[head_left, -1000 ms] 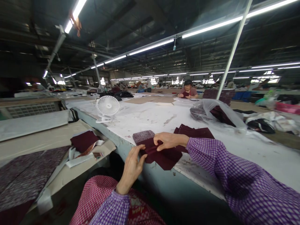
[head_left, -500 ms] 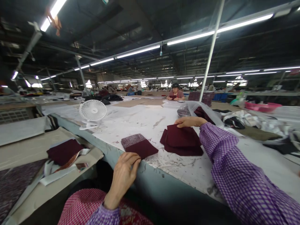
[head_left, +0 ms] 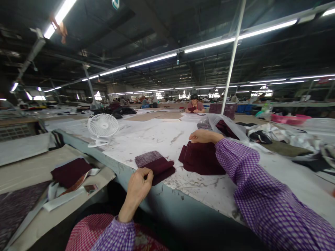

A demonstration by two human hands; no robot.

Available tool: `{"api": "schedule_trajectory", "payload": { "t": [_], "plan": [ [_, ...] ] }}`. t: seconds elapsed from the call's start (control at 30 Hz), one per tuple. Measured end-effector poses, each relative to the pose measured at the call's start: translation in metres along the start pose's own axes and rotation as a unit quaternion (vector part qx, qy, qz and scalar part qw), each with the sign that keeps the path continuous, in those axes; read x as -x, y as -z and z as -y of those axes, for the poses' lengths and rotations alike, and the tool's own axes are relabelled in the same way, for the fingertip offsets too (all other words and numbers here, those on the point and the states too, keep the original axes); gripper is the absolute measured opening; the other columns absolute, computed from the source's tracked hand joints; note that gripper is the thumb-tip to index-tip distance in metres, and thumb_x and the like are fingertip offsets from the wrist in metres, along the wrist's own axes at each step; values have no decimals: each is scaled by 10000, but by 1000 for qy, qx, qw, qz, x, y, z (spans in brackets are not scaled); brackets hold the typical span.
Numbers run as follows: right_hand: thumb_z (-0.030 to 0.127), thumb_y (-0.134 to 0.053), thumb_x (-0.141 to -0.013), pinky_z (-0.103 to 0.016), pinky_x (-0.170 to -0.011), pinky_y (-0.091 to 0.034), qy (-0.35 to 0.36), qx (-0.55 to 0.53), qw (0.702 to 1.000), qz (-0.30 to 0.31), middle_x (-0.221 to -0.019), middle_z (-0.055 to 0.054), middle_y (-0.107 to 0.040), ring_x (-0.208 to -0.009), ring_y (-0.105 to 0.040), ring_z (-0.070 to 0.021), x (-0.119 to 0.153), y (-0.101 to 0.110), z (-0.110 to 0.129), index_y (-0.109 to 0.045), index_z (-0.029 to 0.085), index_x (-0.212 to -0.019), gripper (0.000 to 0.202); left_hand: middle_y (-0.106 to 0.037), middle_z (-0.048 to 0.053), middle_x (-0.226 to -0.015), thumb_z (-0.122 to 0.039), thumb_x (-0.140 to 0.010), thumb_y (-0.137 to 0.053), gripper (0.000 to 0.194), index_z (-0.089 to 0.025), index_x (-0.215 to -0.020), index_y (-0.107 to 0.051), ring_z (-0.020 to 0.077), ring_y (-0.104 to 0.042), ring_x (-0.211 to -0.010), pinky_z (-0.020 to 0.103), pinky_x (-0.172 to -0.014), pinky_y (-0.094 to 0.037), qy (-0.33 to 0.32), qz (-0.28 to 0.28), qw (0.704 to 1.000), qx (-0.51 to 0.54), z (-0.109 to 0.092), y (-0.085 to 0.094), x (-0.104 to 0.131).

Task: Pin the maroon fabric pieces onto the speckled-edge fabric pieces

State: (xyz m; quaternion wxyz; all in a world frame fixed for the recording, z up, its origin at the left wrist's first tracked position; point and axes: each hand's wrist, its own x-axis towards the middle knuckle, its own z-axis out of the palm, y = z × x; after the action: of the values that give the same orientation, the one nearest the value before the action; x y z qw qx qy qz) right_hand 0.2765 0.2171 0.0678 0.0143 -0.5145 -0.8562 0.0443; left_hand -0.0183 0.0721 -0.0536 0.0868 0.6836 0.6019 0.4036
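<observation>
My left hand [head_left: 140, 184] is closed with thumb and forefinger together at the near edge of a maroon fabric piece [head_left: 157, 166]. That edge is raised and curls over a maroon layer beneath; a speckled grey-purple band [head_left: 148, 158] runs along the far side. To its right lies a stack of maroon fabric pieces [head_left: 205, 162], slightly fanned out at the left. My right hand [head_left: 204, 136] pinches the far left corner of the top piece, which is partly lifted. The fingertips are small in view, and my right sleeve covers the stack's right side.
A white fan [head_left: 103, 125] stands on the paper-covered table [head_left: 146, 130] at the left. Behind my right hand is a clear plastic bag [head_left: 230, 125] with maroon cloth inside. Scraps lie on the lower left surface [head_left: 28, 153]. Across the table a person [head_left: 194, 104] handles maroon cloth.
My left hand has lifted the near edge of the left piece, which lay flat before. My right hand has shifted slightly left, raising the top piece's corner.
</observation>
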Motion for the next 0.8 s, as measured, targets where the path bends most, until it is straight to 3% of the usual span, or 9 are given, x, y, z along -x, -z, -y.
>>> {"api": "schedule_trajectory", "payload": {
  "t": [0.1, 0.17, 0.27, 0.33, 0.4, 0.53, 0.63, 0.7, 0.8],
  "plan": [
    [339, -489, -891, -276, -852, -454, 182, -63, 980, -40, -1092, -56, -674, -975, -622, -179, 6, -3, 54, -639, 183, -1132, 324, -659, 38, -717, -268, -837, -424, 292, -190, -661, -643, 214, -604, -766, 315, -674, -428, -9, -10, 1000, -13, 0, -4, 0],
    [327, -530, -870, -270, -863, -449, 280, -79, 957, -7, -1076, -43, -680, -968, -624, -163, 7, -12, 84, -642, 191, -1121, 306, -656, 44, -721, -273, -848, -412, 295, -186, -691, -645, 213, -600, -767, 322, -687, -432, -16, -23, 999, -17, 1, -7, 0],
    [158, -629, -754, -262, -819, -468, 287, -48, 955, 61, -980, -46, -703, -896, -641, -157, 3, -26, 100, -666, 162, -1062, 311, -652, 48, -728, -279, -858, -399, 300, -184, -711, -641, 213, -597, -774, 329, -703, -440, -29, -38, 999, -11, 3, -10, 2],
    [63, -624, -691, -252, -782, -485, 231, -39, 970, 70, -952, -48, -708, -862, -648, -156, -3, -29, 89, -677, 146, -1031, 354, -651, 47, -729, -285, -862, -395, 301, -186, -711, -636, 215, -596, -780, 333, -711, -443, -42, -42, 998, -5, 5, -11, 3],
    [49, -598, -695, -243, -784, -493, 170, -59, 983, 41, -956, -47, -710, -866, -653, -154, -8, -25, 64, -680, 145, -1024, 352, -653, 50, -735, -292, -863, -395, 301, -186, -715, -635, 219, -597, -783, 339, -717, -446, -47, -45, 998, -1, 5, -11, 3],
    [153, -576, -785, -236, -836, -481, 49, -96, 992, -72, -1086, -56, -679, -950, -638, -159, -9, -11, 8, -635, 164, -1131, 351, -662, 54, -756, -295, -859, -402, 294, -185, -730, -642, 226, -597, -794, 348, -723, -448, -49, -51, 998, 4, 8, -13, 3],
    [210, -637, -758, -245, -831, -477, -29, -58, 994, -84, -1171, -67, -639, -995, -621, -184, -9, -15, -24, -588, 184, -1212, 458, -669, 57, -768, -296, -860, -400, 302, -183, -725, -646, 225, -598, -793, 348, -725, -451, -62, -56, 996, 9, 11, -15, 3],
    [184, -680, -697, -257, -809, -476, -50, -33, 996, -69, -1095, -70, -668, -958, -627, -206, -10, -21, -38, -629, 178, -1148, 455, -672, 59, -776, -302, -864, -397, 308, -183, -730, -648, 224, -601, -795, 346, -725, -454, -67, -62, 996, 12, 14, -16, 3],
    [180, -649, -706, -282, -777, -466, -63, -24, 994, -85, -901, -74, -697, -874, -627, -228, -8, -19, -48, -687, 151, -967, 265, -672, 58, -776, -318, -867, -396, 311, -186, -742, -647, 225, -605, -801, 343, -723, -459, -72, -66, 995, 16, 17, -16, 3]
  ]
}}
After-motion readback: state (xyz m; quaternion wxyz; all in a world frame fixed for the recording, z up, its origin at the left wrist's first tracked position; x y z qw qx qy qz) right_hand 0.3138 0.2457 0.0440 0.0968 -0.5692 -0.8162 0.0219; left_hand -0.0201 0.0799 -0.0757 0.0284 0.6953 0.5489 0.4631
